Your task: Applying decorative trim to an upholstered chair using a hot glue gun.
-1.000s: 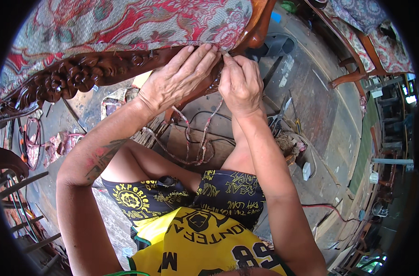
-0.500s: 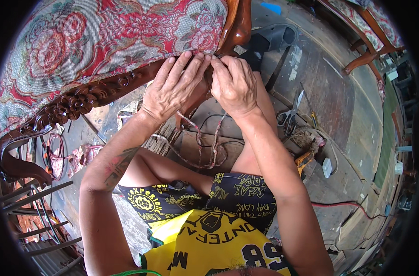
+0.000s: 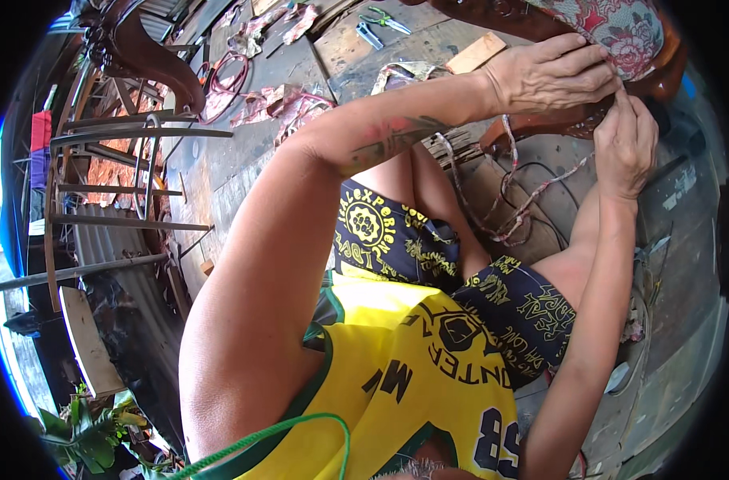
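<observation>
At the upper right is a carved, dark-varnished wooden chair (image 3: 532,124) with its floral upholstery (image 3: 630,36) in red, grey and green. My left hand (image 3: 550,76) lies along the upholstery's lower edge, fingers together and bent over it. Just beside its fingertips, my right hand (image 3: 627,148) is closed in a pinch at the same edge. A long, thin strip of twisted fabric trim (image 3: 524,214) hangs in loops from below the hands, one strand running up to my right hand. What lies right under the fingertips is hidden.
Green-handled pliers (image 3: 387,22) and a blue-grey tool (image 3: 369,35) lie on the worn wooden floor. Fabric scraps (image 3: 280,112), a coiled red cable (image 3: 227,76) and a wood block (image 3: 476,52) are around. Metal bars (image 3: 132,220) stand at the left, with a plant (image 3: 88,432) below.
The view has swung left, so the chair and both hands now appear farther right. The hands stay together at the upholstery edge, and the left side of the workplace has come into view.
</observation>
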`<state>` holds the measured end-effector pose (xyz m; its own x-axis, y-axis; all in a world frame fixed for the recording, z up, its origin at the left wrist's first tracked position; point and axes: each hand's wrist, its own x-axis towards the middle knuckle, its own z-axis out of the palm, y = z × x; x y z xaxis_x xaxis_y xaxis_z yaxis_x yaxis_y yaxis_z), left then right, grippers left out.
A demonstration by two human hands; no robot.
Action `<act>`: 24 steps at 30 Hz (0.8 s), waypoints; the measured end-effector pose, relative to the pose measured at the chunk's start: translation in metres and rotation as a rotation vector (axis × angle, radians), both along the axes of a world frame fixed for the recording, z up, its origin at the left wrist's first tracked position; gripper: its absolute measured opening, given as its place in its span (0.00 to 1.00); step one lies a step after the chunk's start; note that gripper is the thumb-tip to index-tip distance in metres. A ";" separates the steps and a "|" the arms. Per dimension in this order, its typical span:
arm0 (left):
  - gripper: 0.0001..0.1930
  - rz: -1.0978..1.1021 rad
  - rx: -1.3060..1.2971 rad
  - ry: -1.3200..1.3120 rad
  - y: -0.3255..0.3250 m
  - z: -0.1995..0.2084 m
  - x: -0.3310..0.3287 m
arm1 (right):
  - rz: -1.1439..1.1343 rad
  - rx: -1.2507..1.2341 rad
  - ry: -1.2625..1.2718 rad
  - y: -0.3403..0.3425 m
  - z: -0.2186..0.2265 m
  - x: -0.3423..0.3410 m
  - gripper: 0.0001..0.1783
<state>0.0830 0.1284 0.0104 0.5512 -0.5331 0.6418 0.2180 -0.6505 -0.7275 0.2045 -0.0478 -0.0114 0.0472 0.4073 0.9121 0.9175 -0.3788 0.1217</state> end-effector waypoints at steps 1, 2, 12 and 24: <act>0.25 0.004 0.005 0.001 0.002 0.000 -0.003 | 0.004 0.005 0.001 0.003 -0.001 -0.002 0.15; 0.25 -0.004 -0.009 0.015 0.000 0.001 -0.003 | 0.000 0.016 -0.011 0.002 0.000 -0.002 0.15; 0.30 -0.010 -0.109 0.156 0.003 -0.006 -0.004 | 0.003 0.049 0.079 0.002 0.002 -0.012 0.16; 0.30 0.016 -0.156 0.162 -0.010 -0.003 -0.002 | -0.031 0.031 0.098 -0.004 0.005 -0.012 0.16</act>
